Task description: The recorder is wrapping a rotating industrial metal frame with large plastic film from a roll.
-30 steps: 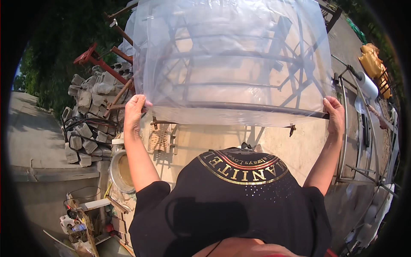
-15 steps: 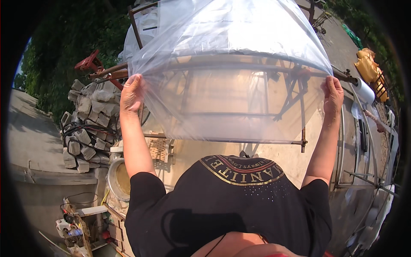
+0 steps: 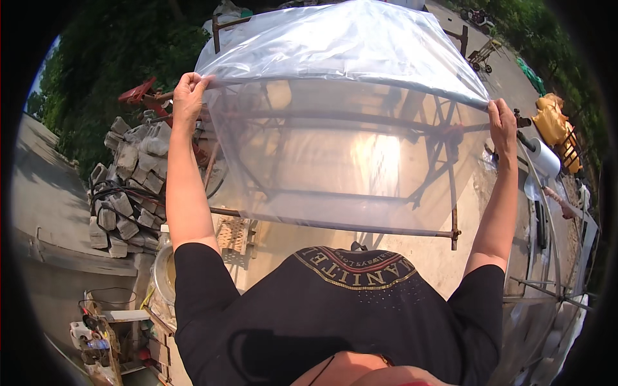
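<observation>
A wide sheet of clear plastic film [image 3: 347, 148] is stretched in front of me, folded over so its upper edge runs between my two hands. My left hand [image 3: 188, 96] grips the film's left corner at the upper left. My right hand [image 3: 501, 122] pinches the right corner. Both arms are raised and spread wide. Through the film I see a rusty metal frame [image 3: 335, 193] with bars and cross braces below it. I wear a black shirt [image 3: 335, 309].
A pile of grey stone blocks [image 3: 125, 180] with black cable lies at left. A white bucket [image 3: 164, 276] stands under my left arm, with a cluttered shelf of tools [image 3: 103, 334] beside it. A roll of film [image 3: 544, 161] and yellow sacks [image 3: 557, 122] sit at right.
Both hands have lifted the film higher and spread further apart. The sheet now hangs lower in front of me, folded over its top edge.
</observation>
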`<state>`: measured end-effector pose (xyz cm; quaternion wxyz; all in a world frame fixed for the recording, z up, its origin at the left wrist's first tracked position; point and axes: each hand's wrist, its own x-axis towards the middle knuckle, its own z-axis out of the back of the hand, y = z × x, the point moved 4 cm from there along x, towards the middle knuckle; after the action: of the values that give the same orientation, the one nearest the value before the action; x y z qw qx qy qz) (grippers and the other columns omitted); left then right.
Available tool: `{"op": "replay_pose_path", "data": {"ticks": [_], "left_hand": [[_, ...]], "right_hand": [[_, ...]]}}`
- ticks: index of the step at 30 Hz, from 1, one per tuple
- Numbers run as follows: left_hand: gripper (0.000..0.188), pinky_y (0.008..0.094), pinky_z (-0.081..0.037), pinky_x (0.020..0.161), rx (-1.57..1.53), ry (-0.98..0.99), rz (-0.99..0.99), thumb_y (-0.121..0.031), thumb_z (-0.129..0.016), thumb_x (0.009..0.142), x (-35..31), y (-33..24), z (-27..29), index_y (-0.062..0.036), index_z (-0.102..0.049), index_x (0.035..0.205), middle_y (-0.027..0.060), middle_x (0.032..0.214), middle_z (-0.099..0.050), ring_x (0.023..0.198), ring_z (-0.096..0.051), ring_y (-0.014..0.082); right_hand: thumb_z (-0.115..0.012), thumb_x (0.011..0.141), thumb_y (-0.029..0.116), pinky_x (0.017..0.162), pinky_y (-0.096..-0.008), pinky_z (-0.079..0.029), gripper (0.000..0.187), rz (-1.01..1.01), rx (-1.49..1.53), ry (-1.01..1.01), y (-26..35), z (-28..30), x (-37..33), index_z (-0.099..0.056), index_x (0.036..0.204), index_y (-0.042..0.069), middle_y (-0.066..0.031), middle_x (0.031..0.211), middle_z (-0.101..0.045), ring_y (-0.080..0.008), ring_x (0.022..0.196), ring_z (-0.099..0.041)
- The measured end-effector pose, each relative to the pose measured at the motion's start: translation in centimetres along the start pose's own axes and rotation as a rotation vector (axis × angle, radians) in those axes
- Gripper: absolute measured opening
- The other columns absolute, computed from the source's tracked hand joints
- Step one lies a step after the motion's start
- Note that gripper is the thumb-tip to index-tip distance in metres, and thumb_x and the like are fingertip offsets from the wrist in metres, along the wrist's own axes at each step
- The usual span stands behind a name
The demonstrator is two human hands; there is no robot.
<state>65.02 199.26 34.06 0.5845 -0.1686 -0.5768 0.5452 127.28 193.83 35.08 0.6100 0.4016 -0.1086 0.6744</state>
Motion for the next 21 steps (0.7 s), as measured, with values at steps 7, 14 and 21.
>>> {"op": "replay_pose_path", "data": {"ticks": [7,14,21], "left_hand": [[0.031,0.0225,-0.043,0.073,0.051,0.266,0.338,-0.005,-0.059,0.078,-5.5,0.9,1.0,-0.0031,-0.049,0.108,0.0063,0.083,-0.066,0.075,-0.055,0.0076],[0.023,0.0209,-0.045,0.065,-0.537,0.520,0.638,-0.012,-0.070,0.075,-11.9,5.7,-2.6,-0.0038,-0.060,0.094,-0.0004,0.081,-0.061,0.071,-0.055,0.0072],[0.010,0.0263,-0.049,0.071,-1.116,0.237,0.505,-0.016,-0.065,0.080,-17.2,11.4,-1.3,-0.0132,-0.058,0.086,0.0031,0.085,-0.062,0.080,-0.059,0.0125]], "right_hand": [[-0.058,0.085,0.035,0.068,-0.0221,-0.042,0.049,-0.295,0.339,0.204,0.3,0.0,-6.6,-0.047,0.114,-0.002,-0.0101,0.082,-0.063,-0.0135,0.075,-0.056],[-0.059,0.086,0.016,0.057,-0.0183,-0.039,0.011,-0.629,1.129,0.082,-0.6,-4.2,-8.4,-0.058,0.083,0.006,0.0028,0.071,-0.056,-0.0052,0.059,-0.049],[-0.052,0.089,0.019,0.077,-0.0298,-0.046,0.025,-0.391,0.380,-0.252,0.1,-3.8,-8.9,-0.058,0.103,0.000,-0.0096,0.092,-0.062,-0.0163,0.085,-0.058]]}}
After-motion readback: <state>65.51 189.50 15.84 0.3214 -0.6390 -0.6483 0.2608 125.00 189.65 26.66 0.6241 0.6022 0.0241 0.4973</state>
